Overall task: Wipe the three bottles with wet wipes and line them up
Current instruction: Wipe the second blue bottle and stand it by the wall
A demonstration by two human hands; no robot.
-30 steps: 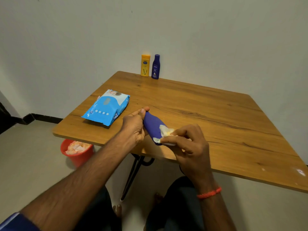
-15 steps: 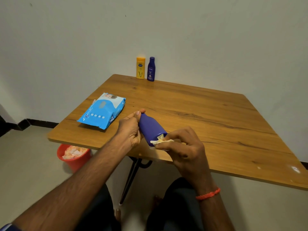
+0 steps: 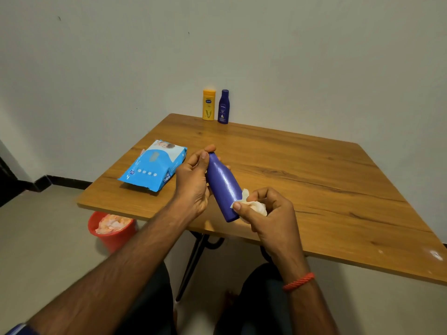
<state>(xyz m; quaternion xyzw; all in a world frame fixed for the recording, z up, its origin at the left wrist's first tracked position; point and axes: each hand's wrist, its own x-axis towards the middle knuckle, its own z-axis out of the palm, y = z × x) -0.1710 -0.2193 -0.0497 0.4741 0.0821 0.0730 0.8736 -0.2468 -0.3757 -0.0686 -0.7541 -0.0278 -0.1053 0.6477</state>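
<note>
I am looking down over a wooden bench (image 3: pixel 314 180) whose near edge is running diagonally from lower right to the left corner; my hands are working just above that near edge, with wide bare wood lying open to the right and behind them. The far corner of the bench is sitting close to a plain wall.

My left hand (image 3: pixel 193 182) is reaching forward with its forearm crossing from the lower left, its fingers (image 3: pixel 205 157) closing around the narrow upper end of a blue bottle (image 3: pixel 223 187). The bottle is tilting, its top pointing away from me and its base angling toward my right hand (image 3: pixel 268 213). That hand, wearing an orange wrist thread (image 3: pixel 298 281), is curling its fingers tightly around a crumpled white wet wipe (image 3: pixel 254 205), pressing it against the bottle's lower side near the base.

A light blue wipes pack (image 3: pixel 152 165) is lying flat just to the left of my left hand. At the far corner, a yellow bottle (image 3: pixel 209 105) and a dark blue bottle (image 3: pixel 223 106) are standing upright side by side, well apart from my hands. A red bin (image 3: pixel 113 235) holding used wipes is sitting on the floor under the bench's left corner
</note>
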